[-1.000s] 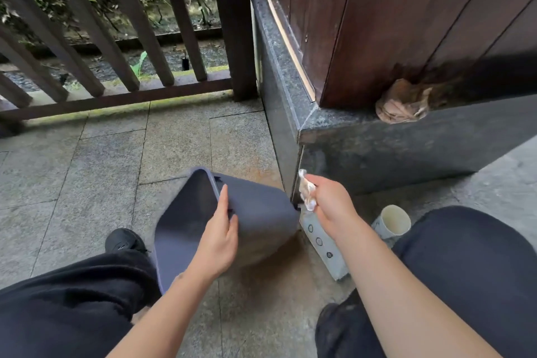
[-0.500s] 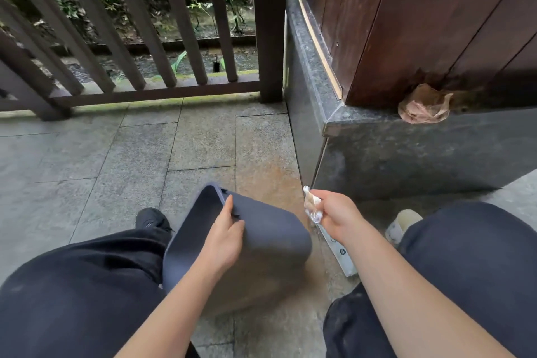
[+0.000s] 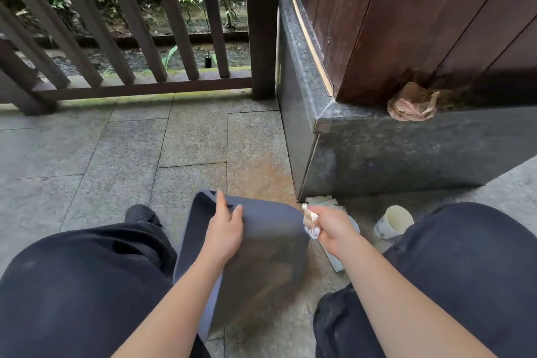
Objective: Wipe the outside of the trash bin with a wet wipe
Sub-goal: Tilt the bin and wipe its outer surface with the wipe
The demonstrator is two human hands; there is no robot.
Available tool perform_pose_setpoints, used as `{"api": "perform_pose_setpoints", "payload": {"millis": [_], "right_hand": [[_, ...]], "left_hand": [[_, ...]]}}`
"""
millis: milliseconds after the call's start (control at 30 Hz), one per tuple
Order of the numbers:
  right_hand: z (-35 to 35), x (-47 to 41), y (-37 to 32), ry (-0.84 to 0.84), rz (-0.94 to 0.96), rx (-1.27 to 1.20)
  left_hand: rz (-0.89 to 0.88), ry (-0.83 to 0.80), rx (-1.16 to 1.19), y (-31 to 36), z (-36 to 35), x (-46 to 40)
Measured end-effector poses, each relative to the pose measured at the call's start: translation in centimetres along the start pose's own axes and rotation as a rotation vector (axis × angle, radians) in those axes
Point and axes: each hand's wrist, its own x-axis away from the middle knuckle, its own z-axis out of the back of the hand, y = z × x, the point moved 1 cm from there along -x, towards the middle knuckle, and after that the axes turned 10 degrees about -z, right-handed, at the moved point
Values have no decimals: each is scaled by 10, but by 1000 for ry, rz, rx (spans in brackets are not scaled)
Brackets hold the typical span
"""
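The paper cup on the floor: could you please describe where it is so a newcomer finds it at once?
Start at the dark stone ledge under the wooden wall. Below it, on the paving beside the person's right knee, the paper cup lies tipped, mouth upward. It is the only round, cream item there; the neighbouring white packet is flat.

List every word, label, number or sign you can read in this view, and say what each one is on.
No text here can be read.
Wet wipe packet, on the floor behind the right hand: no print legible in this view.
Paper cup: faint marks on its side, too blurred to read.
Crumpled brown bag on the stone ledge: no print visible.
Trash bin: plain, no label in sight.
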Motion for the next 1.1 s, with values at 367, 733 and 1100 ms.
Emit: {"api": "perform_pose_setpoints", "payload": {"millis": [367, 733, 1100], "right_hand": [[-53, 26, 30, -4, 834, 944], [-83, 7, 69, -96, 1098, 1236], [-57, -59, 47, 243, 682, 1074]], "left_hand": [[-92, 104, 134, -6, -10, 7], [-200, 97, -28, -8, 1, -5], [-213, 140, -49, -22, 0, -22]]}}
